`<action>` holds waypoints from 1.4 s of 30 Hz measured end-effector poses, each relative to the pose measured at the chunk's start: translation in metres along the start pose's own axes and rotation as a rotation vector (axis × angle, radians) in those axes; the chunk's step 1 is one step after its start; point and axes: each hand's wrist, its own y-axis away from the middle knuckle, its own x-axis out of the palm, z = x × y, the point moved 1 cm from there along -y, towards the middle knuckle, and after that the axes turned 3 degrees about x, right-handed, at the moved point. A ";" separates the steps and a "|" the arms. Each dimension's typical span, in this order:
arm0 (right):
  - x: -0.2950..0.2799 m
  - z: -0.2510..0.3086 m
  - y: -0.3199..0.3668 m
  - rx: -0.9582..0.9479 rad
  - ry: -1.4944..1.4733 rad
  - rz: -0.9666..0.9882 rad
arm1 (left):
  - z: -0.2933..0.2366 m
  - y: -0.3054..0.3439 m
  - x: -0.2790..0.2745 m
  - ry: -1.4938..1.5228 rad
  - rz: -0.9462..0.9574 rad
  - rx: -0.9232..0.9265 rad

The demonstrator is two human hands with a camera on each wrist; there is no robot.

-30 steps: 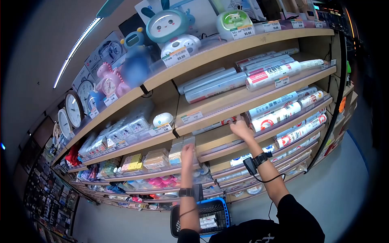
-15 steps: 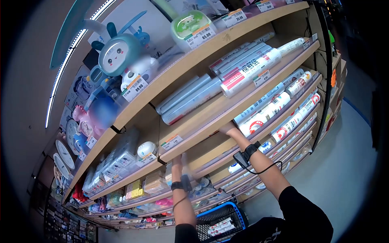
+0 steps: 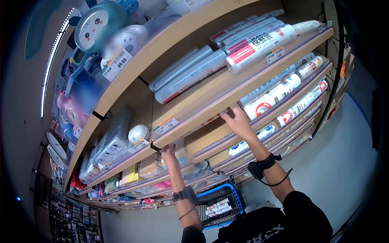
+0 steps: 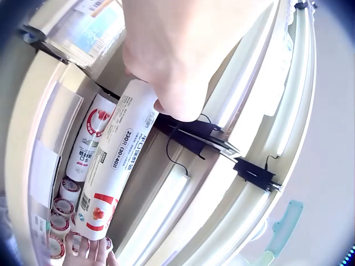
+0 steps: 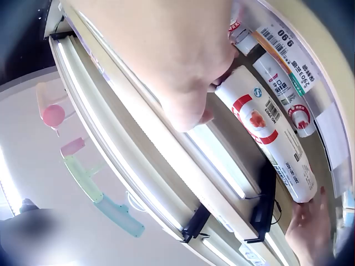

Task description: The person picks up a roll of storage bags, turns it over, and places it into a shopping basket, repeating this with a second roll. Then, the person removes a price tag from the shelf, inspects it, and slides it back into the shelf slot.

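Observation:
A white printed roll of plastic food bags [image 4: 119, 160] lies low in a shelf bay, with one of my hands at each end. The left hand [image 3: 171, 160] has its fingers at one end of the roll, straight in the right wrist view. At the other end is the right hand [image 3: 240, 123], thumb spread from its fingers in the head view; its straight fingertips show beside the roll in the left wrist view. Beside and behind this roll lie several similar rolls [image 4: 70, 187]. In the head view the shelf edge hides most of the roll.
A shelf front [image 3: 202, 121] with price labels runs just above both hands. More bag rolls [image 3: 261, 46] lie on the shelf above and white rolls [image 3: 275, 97] to the right. Below stands a black basket with a blue rim [image 3: 239, 194], holding white rolls [image 3: 219, 207].
The head view has come closer to the shelf. The right hand, half hidden under the shelf edge half a second ago, shows again with its thumb spread. Both hands stay near the same bay.

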 end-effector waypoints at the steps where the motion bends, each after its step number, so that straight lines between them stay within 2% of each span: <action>1: -0.001 0.002 0.009 0.025 -0.130 0.007 | -0.017 0.012 0.002 0.068 -0.009 -0.042; 3: -0.004 0.005 0.029 0.087 -0.391 0.005 | -0.052 0.035 0.008 0.205 -0.037 -0.126; 4: -0.005 0.006 0.038 0.049 -0.514 -0.007 | -0.059 0.045 0.008 0.271 -0.047 -0.112; 5: -0.007 0.002 0.048 0.030 -0.483 0.003 | -0.065 0.055 0.008 0.339 -0.056 -0.098; 6: -0.009 0.002 0.060 0.063 -0.526 0.014 | -0.073 0.065 0.007 0.273 -0.073 -0.122; 8: -0.024 0.022 0.081 0.114 -0.500 0.042 | -0.084 0.084 0.007 0.343 -0.072 -0.102; 13: -0.016 0.014 0.126 0.013 -0.602 -0.207 | -0.113 0.126 0.011 0.389 -0.231 -0.175; 14: -0.015 0.018 0.132 0.002 -0.609 -0.257 | -0.120 0.132 0.010 0.312 -0.272 -0.191; 15: -0.015 0.021 0.137 -0.010 -0.617 -0.304 | -0.120 0.137 0.004 0.332 -0.278 -0.171; 18: -0.019 0.034 0.146 -0.040 -0.614 -0.287 | -0.127 0.150 -0.013 0.468 -0.324 -0.084; 22: -0.016 0.077 0.166 -0.043 -0.647 -0.345 | -0.156 0.166 -0.046 0.615 -0.297 -0.041; 25: -0.010 0.116 0.188 -0.054 -0.769 -0.340 | -0.187 0.172 -0.076 0.749 -0.109 0.142; 27: -0.004 0.139 0.200 -0.111 -0.859 -0.290 | -0.201 0.176 -0.101 0.707 -0.211 0.101; 29: 0.014 0.163 0.212 -0.128 -0.957 -0.387 | -0.207 0.184 -0.135 0.628 -0.179 0.203; 31: 0.037 0.188 0.228 -0.121 -1.034 -0.474 | -0.214 0.184 -0.162 0.676 -0.181 0.264; 34: 0.072 0.223 0.249 -0.078 -1.040 -0.381 | -0.226 0.195 -0.204 0.733 -0.192 0.309; 35: 0.080 0.230 0.257 -0.041 -1.043 -0.324 | -0.230 0.195 -0.213 0.671 -0.228 0.397; 38: 0.101 0.229 0.285 0.088 -0.991 -0.001 | -0.236 0.218 -0.248 0.590 -0.312 0.257; 39: 0.106 0.225 0.297 0.116 -0.889 0.055 | -0.230 0.227 -0.257 0.591 -0.349 0.203; 41: 0.109 0.232 0.317 0.161 -0.884 0.172 | -0.218 0.245 -0.272 0.591 -0.431 0.091; 42: 0.110 0.229 0.327 0.130 -0.986 0.216 | -0.211 0.256 -0.277 0.641 -0.463 0.008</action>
